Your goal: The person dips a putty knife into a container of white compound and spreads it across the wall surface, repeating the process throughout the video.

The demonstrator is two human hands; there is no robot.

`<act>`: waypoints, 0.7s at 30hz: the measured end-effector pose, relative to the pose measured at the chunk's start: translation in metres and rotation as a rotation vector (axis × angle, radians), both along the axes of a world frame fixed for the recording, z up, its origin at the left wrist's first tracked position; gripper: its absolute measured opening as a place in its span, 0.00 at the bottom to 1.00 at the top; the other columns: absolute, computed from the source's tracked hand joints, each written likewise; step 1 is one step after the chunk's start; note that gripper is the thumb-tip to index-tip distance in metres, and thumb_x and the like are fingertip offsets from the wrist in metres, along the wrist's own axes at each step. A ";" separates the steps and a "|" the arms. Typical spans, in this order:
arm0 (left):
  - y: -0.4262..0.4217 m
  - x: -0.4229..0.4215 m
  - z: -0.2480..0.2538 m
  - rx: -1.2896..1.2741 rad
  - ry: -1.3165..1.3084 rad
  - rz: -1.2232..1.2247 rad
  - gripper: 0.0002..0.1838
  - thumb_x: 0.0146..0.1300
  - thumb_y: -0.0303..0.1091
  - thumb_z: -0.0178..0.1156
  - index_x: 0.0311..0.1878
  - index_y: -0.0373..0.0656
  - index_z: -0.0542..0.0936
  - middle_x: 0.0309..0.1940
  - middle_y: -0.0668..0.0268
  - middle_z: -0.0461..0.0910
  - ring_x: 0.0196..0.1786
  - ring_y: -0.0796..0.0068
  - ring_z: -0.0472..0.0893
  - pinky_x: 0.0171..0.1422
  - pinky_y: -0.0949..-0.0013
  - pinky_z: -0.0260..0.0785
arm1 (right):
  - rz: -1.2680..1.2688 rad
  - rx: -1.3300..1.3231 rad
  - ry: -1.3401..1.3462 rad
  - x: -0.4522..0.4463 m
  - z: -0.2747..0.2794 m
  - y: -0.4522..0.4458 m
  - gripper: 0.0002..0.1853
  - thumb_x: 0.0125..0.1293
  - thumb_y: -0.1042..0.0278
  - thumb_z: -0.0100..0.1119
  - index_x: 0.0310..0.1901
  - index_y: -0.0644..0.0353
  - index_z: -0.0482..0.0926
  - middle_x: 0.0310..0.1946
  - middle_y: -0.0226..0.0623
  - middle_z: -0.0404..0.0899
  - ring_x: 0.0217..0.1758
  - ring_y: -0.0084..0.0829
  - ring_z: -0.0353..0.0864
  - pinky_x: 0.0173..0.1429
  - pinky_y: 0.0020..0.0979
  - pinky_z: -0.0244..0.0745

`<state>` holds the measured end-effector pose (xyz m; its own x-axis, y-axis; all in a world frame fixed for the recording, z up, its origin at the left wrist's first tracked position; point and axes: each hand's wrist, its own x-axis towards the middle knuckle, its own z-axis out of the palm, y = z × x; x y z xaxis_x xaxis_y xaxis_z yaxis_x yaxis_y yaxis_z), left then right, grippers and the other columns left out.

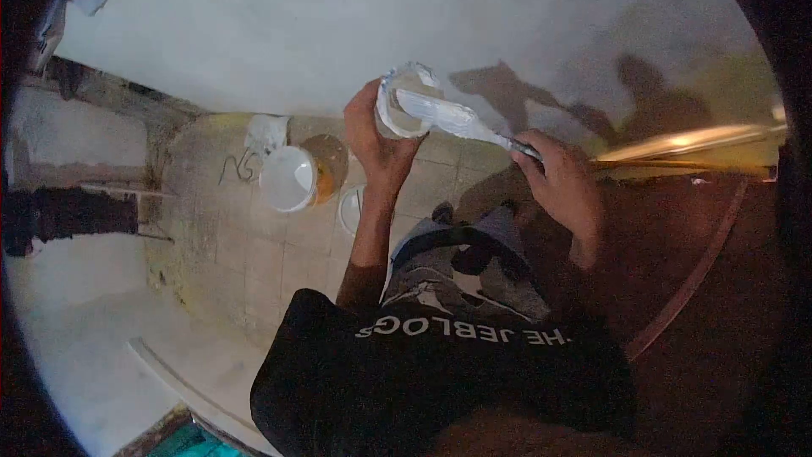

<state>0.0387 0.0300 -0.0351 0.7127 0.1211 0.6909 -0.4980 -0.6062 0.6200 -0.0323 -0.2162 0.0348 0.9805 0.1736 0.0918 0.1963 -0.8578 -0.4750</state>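
Knife (474,125) across the tub (412,83)

The tub is held up in front of the wall (296,25), its mouth toward the camera; the left hand (379,140) has its fingers wrapped round the side; the right hand (562,179) has its fingers closed on the knife's handle, the blade crossing the mouth under a coat of white paste (433,110); whether blade and rim touch, I cannot tell. For clean work, I would grip the tub firmly, keep the blade nearly flat and draw it lightly along the rim; that should even the load and let drips fall inside. Below, on the floor (254,254), sits a bucket (286,179); a white bundle (269,131) lies beside it, a cable (237,167) near; a pale round thing (351,210) shows partly behind the left arm (370,237).
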 end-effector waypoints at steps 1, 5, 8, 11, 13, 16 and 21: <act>-0.007 -0.004 0.004 -0.024 0.057 -0.004 0.43 0.35 0.31 0.80 0.59 0.39 0.72 0.55 0.55 0.74 0.58 0.53 0.73 0.63 0.54 0.65 | -0.029 0.163 0.120 0.002 -0.020 -0.009 0.18 0.67 0.60 0.61 0.54 0.62 0.78 0.39 0.46 0.83 0.41 0.34 0.84 0.47 0.36 0.77; -0.015 0.017 -0.016 -0.073 0.153 -0.054 0.43 0.34 0.31 0.81 0.59 0.39 0.72 0.55 0.54 0.75 0.58 0.52 0.73 0.63 0.53 0.65 | -0.342 0.769 0.280 0.003 -0.043 -0.008 0.19 0.65 0.55 0.63 0.49 0.63 0.79 0.41 0.40 0.81 0.40 0.29 0.82 0.43 0.34 0.77; -0.022 0.020 -0.026 -0.106 0.214 -0.126 0.44 0.36 0.32 0.80 0.61 0.38 0.70 0.55 0.54 0.74 0.59 0.53 0.73 0.63 0.54 0.66 | -0.498 1.339 0.399 -0.014 -0.110 -0.025 0.17 0.65 0.57 0.63 0.49 0.61 0.79 0.35 0.33 0.80 0.33 0.21 0.80 0.34 0.24 0.75; -0.019 0.023 -0.029 -0.112 0.225 -0.214 0.45 0.38 0.33 0.80 0.62 0.37 0.68 0.56 0.54 0.74 0.58 0.56 0.75 0.63 0.57 0.68 | -0.278 1.594 0.226 -0.015 -0.126 -0.034 0.16 0.66 0.58 0.62 0.48 0.61 0.81 0.36 0.30 0.80 0.33 0.22 0.79 0.35 0.23 0.74; -0.025 0.014 -0.042 -0.161 0.232 -0.292 0.45 0.38 0.31 0.80 0.62 0.37 0.68 0.55 0.56 0.74 0.58 0.60 0.75 0.63 0.58 0.69 | -0.496 1.528 -0.019 -0.008 -0.113 -0.046 0.17 0.66 0.59 0.62 0.49 0.62 0.81 0.38 0.31 0.81 0.35 0.23 0.80 0.39 0.23 0.75; -0.032 0.003 -0.054 -0.432 0.314 -0.419 0.46 0.38 0.39 0.81 0.62 0.37 0.69 0.54 0.54 0.74 0.58 0.57 0.76 0.62 0.54 0.69 | -0.774 1.340 -0.572 0.018 -0.062 -0.053 0.18 0.66 0.62 0.61 0.53 0.63 0.80 0.45 0.36 0.81 0.44 0.27 0.79 0.50 0.27 0.74; -0.006 -0.010 -0.077 -0.324 0.413 -0.382 0.45 0.39 0.37 0.80 0.62 0.37 0.69 0.55 0.56 0.74 0.58 0.59 0.75 0.62 0.55 0.69 | -0.751 0.512 -1.016 0.062 -0.047 -0.090 0.18 0.68 0.66 0.59 0.58 0.60 0.79 0.45 0.38 0.80 0.48 0.29 0.76 0.53 0.33 0.72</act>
